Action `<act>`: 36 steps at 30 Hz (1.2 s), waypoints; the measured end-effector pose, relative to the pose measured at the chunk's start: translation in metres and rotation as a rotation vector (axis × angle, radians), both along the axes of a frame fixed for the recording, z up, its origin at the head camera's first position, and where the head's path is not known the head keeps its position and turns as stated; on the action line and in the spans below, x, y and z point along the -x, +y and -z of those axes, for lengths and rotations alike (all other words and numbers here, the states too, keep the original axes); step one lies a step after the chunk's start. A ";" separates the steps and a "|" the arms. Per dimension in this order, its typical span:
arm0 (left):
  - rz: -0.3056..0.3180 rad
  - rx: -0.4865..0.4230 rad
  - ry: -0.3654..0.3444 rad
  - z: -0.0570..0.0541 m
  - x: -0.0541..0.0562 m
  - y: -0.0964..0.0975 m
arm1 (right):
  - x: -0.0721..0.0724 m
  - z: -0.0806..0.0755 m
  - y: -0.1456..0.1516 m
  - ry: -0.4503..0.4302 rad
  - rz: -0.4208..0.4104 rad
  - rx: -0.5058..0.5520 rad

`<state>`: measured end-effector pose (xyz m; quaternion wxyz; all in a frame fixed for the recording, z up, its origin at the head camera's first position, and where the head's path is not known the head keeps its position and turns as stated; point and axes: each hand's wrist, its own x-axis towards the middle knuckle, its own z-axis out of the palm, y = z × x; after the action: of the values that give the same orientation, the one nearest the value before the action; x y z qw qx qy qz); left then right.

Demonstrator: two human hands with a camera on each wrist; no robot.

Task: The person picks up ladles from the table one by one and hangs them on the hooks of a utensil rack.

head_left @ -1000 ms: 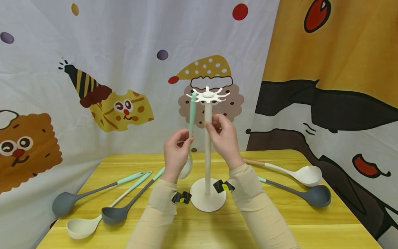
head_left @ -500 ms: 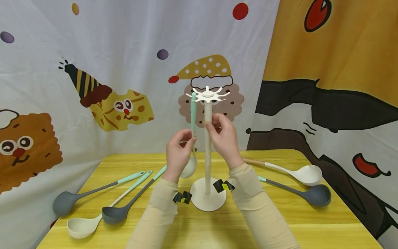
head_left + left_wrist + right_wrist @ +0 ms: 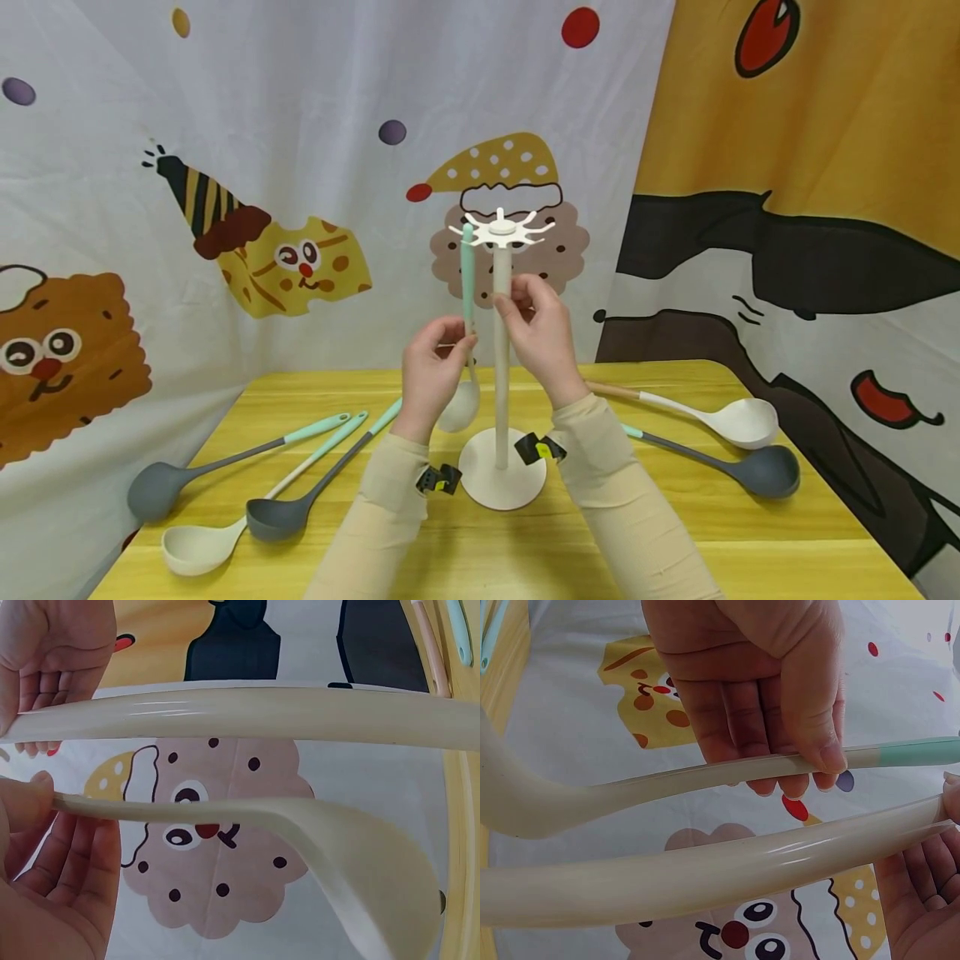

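Note:
My left hand (image 3: 431,375) pinches the cream stem of a ladle (image 3: 468,279) between thumb and fingers. The ladle hangs nearly upright, mint handle up and cream bowl (image 3: 382,862) down. Its handle end overlaps a left-hand hook of a white utensil stand (image 3: 502,392) in the head view. My right hand (image 3: 542,333) holds the stand's pole (image 3: 705,881) below the hooks, thumb in front. In both wrist views a gap shows between the ladle's stem and the pole. The stand's round base rests on the wooden table.
Left on the table (image 3: 480,558) lie a grey ladle (image 3: 153,492), a cream ladle (image 3: 198,550) and another grey ladle (image 3: 277,517), all mint-handled. At the right are a white ladle (image 3: 746,422) and a dark grey ladle (image 3: 768,472). A printed curtain (image 3: 315,100) hangs behind.
My left hand has moved slightly right, swinging the ladle's bowl closer to the pole and bringing the handle nearer to vertical. Its top end stays at the hook; my right hand has not moved.

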<state>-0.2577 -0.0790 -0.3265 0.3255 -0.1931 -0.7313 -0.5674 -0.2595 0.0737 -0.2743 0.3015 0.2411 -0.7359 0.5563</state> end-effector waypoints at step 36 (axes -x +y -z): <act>0.002 0.018 -0.084 0.014 0.003 -0.027 | 0.002 0.003 0.000 0.042 0.000 -0.013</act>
<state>-0.2607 -0.1057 -0.3406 0.2922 -0.1731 -0.7492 -0.5687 -0.2617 0.0738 -0.2773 0.3153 0.2548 -0.7330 0.5462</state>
